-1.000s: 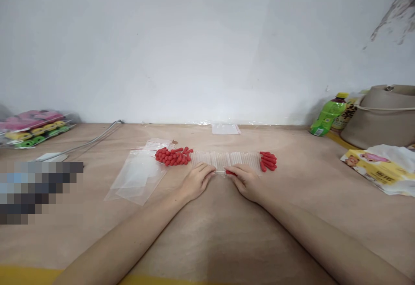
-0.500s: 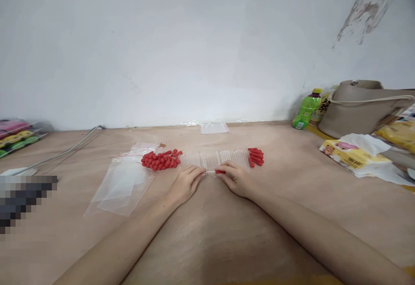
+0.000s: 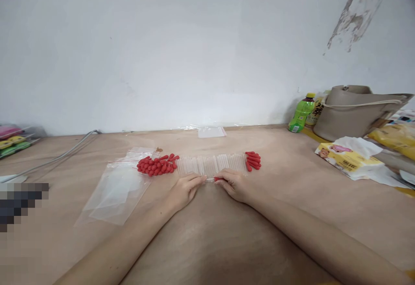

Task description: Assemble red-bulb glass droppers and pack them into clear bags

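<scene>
In front of a row of thin clear tubes (image 3: 210,164), my two hands face each other close to the table. The fingers of my left hand (image 3: 187,189) are closed on the left end of one clear tube (image 3: 210,179). My right hand (image 3: 236,185) pinches a red rubber bulb (image 3: 216,179) at that tube's right end. How far the tube goes into the bulb is hidden by my fingers. A pile of red bulbs (image 3: 155,166) lies left of the row, and several more red bulbs (image 3: 253,160) fan out at its right end.
Clear zip bags (image 3: 112,194) lie at left, and a small white packet (image 3: 212,132) near the wall. A grey cable (image 3: 65,154) runs across the far left. At right stand a green bottle (image 3: 301,114), a beige bag (image 3: 352,114) and a tissue pack (image 3: 348,157).
The view has shifted slightly, so things sit a little lower and further left. Less of the red bulb shows beyond my right fingers. Both hands keep their grip.
</scene>
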The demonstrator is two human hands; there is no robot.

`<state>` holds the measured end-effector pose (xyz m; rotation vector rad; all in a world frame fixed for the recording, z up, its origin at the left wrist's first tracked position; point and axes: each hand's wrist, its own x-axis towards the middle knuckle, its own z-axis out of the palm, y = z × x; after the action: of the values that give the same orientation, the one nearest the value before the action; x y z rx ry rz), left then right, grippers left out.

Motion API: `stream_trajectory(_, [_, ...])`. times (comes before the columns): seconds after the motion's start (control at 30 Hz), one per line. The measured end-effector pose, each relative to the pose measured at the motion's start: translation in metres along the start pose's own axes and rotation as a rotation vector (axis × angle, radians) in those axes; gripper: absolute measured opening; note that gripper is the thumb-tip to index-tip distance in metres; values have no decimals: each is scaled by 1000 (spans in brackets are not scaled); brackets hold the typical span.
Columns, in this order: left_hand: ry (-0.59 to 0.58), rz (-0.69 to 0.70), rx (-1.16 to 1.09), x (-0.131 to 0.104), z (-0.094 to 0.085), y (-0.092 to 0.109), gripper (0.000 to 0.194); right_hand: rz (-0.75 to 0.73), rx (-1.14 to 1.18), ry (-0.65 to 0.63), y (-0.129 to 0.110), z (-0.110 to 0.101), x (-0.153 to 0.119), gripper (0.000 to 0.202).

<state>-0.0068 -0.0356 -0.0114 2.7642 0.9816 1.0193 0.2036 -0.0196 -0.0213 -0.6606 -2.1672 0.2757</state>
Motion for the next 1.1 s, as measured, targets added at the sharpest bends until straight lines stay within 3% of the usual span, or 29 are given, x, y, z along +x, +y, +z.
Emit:
stream_trajectory(0.5, [37,175,217,1,8,-3,27,-38,-114,-66,5,4,-2,13])
stream_trajectory(0.73, [34,164,220,3,12,0,27,-70,-132,-102,3,5,2,14])
stream_trajectory(0.9, [70,115,199,0,7,1,21,-63,-97,-66,7,4,3,15])
stream_trajectory(1.1, [133,50,223,-10,-2,-6,18,4,-127,73,9,-1,2,16])
